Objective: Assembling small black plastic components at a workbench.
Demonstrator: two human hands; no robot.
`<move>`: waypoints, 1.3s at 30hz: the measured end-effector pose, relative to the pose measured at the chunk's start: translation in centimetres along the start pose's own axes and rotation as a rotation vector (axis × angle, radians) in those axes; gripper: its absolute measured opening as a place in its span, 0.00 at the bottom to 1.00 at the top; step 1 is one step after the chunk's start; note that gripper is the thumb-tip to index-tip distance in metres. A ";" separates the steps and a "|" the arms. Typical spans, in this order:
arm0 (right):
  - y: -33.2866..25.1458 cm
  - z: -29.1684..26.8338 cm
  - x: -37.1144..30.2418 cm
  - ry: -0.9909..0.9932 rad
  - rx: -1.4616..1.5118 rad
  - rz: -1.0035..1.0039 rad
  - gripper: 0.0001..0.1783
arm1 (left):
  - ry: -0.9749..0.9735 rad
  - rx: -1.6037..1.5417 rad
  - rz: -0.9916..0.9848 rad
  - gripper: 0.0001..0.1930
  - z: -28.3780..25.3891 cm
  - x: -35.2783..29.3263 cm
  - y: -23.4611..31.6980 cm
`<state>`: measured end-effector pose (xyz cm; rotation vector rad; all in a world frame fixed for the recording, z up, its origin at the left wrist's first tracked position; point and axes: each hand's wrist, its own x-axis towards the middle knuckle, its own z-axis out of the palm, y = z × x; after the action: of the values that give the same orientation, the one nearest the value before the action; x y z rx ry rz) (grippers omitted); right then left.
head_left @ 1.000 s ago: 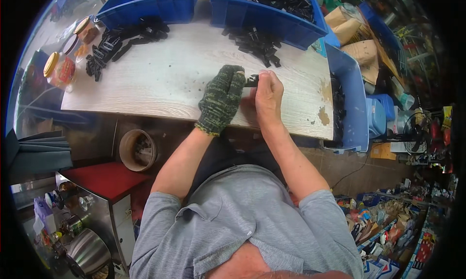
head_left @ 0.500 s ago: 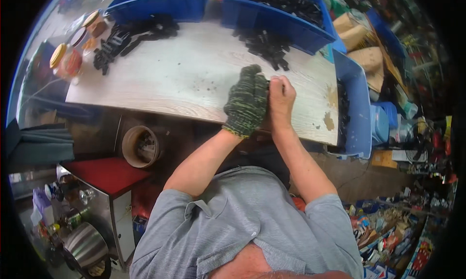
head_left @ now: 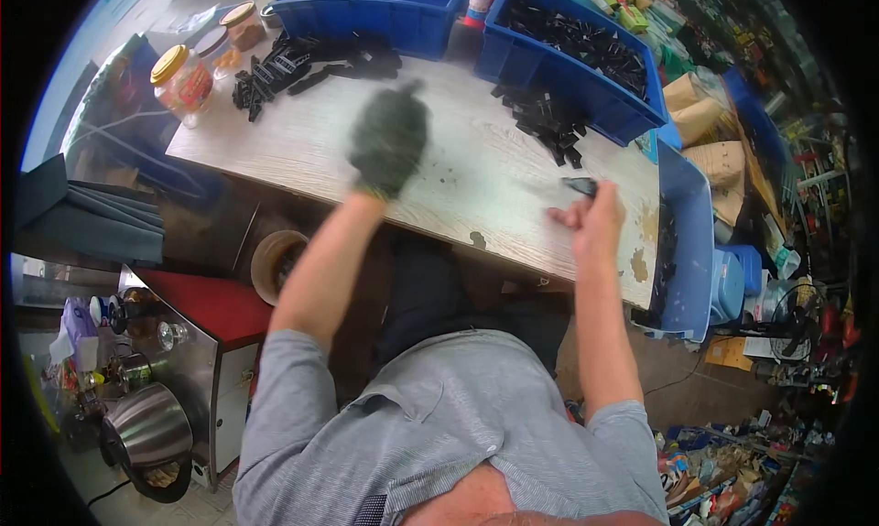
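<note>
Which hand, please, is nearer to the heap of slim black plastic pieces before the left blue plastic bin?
Left. The dark-green-gloved left hand is close to the heap's near side, toward its right end; the bare right hand is farther off, right of it.

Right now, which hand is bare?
The right hand, holding a black piece; the left hand wears a dark green glove.

I'm looking at a pale wood-grain table, its surface worn through in brownish patches near the right end, with a red-topped cabinet below on the left. Brown floor shows at right, running toward a round caged fan and dense clutter. Brightness fills my upper left, though I can't tell whether from a window.
</note>
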<state>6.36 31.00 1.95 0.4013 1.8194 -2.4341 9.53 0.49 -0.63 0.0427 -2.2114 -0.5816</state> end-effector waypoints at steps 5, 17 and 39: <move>-4.5 -7.6 5.0 0.300 0.075 -0.117 0.18 | -0.280 0.525 -0.288 0.14 -2.3 5.1 -5.8; -3.0 -4.1 5.2 0.229 -0.286 -0.036 0.16 | -0.309 0.683 0.115 0.13 -1.8 4.0 -9.7; -1.8 -0.8 6.2 0.100 -0.678 -0.058 0.18 | -0.267 0.260 0.282 0.07 -1.6 0.5 -3.8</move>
<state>0.15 32.85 1.91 0.4095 2.5553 -1.6808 9.74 -3.65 -1.05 -0.2195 -2.4827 -0.1476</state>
